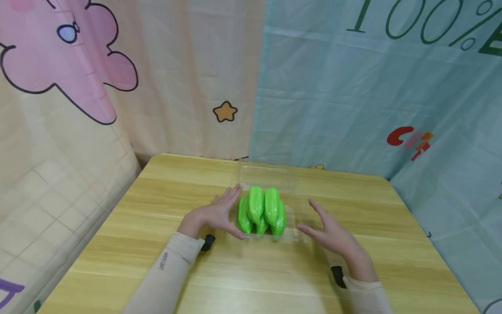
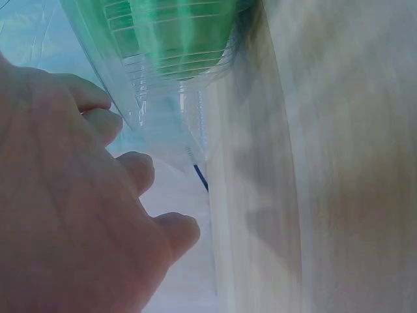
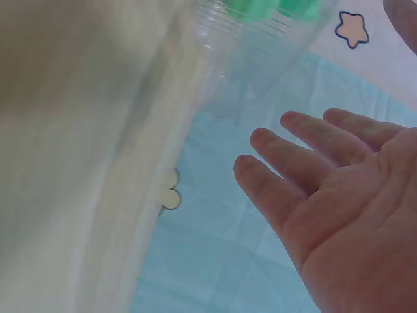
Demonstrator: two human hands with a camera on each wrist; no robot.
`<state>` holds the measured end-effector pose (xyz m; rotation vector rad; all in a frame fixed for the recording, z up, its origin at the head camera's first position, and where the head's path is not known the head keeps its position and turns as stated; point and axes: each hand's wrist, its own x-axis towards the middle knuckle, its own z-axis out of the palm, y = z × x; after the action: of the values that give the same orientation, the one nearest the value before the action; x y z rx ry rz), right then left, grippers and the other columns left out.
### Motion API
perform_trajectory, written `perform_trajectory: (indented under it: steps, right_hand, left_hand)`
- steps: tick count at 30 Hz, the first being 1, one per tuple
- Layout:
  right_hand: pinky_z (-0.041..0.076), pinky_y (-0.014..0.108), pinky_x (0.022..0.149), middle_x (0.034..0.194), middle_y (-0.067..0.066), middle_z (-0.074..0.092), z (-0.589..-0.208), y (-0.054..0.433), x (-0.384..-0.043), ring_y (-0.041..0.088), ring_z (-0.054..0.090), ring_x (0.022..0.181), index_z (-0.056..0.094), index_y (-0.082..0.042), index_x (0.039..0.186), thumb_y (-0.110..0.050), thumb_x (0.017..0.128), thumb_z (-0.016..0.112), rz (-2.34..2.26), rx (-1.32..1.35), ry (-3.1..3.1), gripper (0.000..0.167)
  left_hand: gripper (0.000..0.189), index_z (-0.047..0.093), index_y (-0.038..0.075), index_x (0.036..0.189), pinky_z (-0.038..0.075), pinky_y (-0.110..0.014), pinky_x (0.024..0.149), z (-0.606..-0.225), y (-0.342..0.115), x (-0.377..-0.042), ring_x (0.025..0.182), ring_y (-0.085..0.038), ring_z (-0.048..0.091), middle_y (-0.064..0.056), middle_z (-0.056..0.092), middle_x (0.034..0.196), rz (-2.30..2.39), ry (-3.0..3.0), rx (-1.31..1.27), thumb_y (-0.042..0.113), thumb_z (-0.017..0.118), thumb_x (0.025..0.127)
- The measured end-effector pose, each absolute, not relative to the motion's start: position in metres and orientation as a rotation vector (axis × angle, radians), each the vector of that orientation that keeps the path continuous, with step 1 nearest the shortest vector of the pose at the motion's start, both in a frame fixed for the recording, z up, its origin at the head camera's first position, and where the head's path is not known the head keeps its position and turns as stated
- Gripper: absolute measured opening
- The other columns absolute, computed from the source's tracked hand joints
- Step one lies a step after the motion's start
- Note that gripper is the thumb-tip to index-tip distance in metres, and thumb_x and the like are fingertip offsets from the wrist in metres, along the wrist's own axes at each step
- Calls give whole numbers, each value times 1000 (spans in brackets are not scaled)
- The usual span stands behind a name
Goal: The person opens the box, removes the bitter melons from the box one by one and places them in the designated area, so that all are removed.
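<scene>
A clear plastic box stands on the table, its see-through lid raised at the far side. Inside lie several bright green, ribbed, glossy pieces shaped like long fruit, stacked in two layers. My left hand is at the box's left side with fingers and thumb spread; in the left wrist view its fingertips come up to the box wall, though contact is hard to tell. To the right of the box, my right hand is held apart from it, fingers extended and nothing in them.
The wood-grain table carries the box near its far middle. Printed curtains hang behind the table and along both sides. Dark wrist pieces show beneath both sleeves.
</scene>
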<state>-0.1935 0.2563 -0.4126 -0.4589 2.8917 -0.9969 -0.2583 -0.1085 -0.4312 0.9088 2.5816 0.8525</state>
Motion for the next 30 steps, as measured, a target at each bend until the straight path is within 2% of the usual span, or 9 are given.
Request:
perform_trajectory:
  steps: [4, 7, 13, 21, 30]
  right_hand:
    - [32, 66, 108, 159, 24, 30, -403, 252, -202, 47, 31, 142, 20, -6, 161, -56, 92, 67, -1015, -505, 2897, 97]
    - [34, 66, 107, 158, 23, 32, -398, 247, -208, 48, 34, 140, 19, -8, 161, -57, 91, 68, -1042, -513, 2883, 98]
    - [35, 64, 108, 159, 22, 30, -389, 234, -219, 50, 35, 139, 19, -10, 162, -53, 88, 74, -1149, -488, 2832, 101]
    - [39, 61, 106, 160, 17, 32, -383, 220, -228, 46, 40, 138, 22, -13, 161, -54, 81, 80, -1304, -397, 2781, 107]
    - [48, 56, 100, 158, 21, 34, -383, 214, -229, 44, 44, 136, 24, -8, 160, -42, 82, 84, -1433, -337, 2692, 104]
  left_hand:
    - [146, -13, 12, 160, -6, -62, 117, -432, -108, -258, 149, -22, -21, -4, -18, 167, 850, 2592, 896, 66, 85, 66]
    - [145, -13, 12, 160, -7, -61, 117, -432, -107, -257, 150, -23, -20, -2, -18, 166, 840, 2601, 892, 67, 84, 67]
    - [146, -11, 8, 160, -5, -63, 116, -432, -106, -255, 151, -32, -16, -8, -16, 167, 820, 2617, 902, 68, 84, 67]
    - [146, -14, 9, 160, -6, -61, 117, -433, -106, -257, 151, -30, -18, -7, -17, 167, 818, 2594, 899, 66, 85, 67]
    - [149, -13, 9, 160, -8, -61, 116, -433, -106, -258, 150, -32, -20, -7, -17, 167, 823, 2595, 908, 66, 86, 65]
